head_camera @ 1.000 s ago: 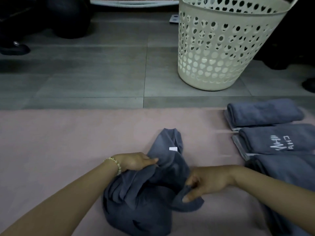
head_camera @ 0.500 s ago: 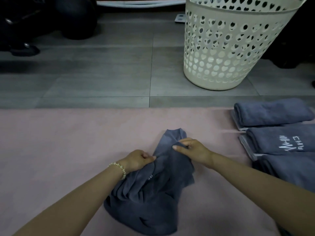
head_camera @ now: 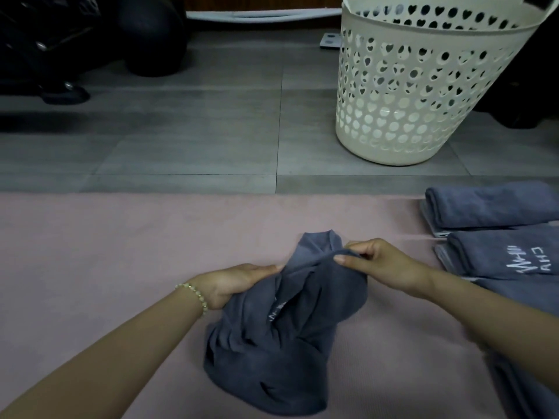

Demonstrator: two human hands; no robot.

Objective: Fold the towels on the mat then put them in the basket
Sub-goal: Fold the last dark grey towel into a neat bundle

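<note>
While the crumpled grey towel [head_camera: 281, 343] lies bunched in the middle of the pink mat [head_camera: 106, 252], the left hand [head_camera: 239, 285], a bead bracelet [head_camera: 193, 294] at its wrist, grips a fold on its left side, and the right hand [head_camera: 381, 264] pinches its upper edge between thumb and fingers. At the mat's right edge lies a folded towel [head_camera: 490, 207], a lettered towel [head_camera: 508, 255] just nearer, and perhaps a third below, cut off by the frame. Beyond the mat, the white basket [head_camera: 423, 101] stands on the grey floor [head_camera: 181, 146].
</note>
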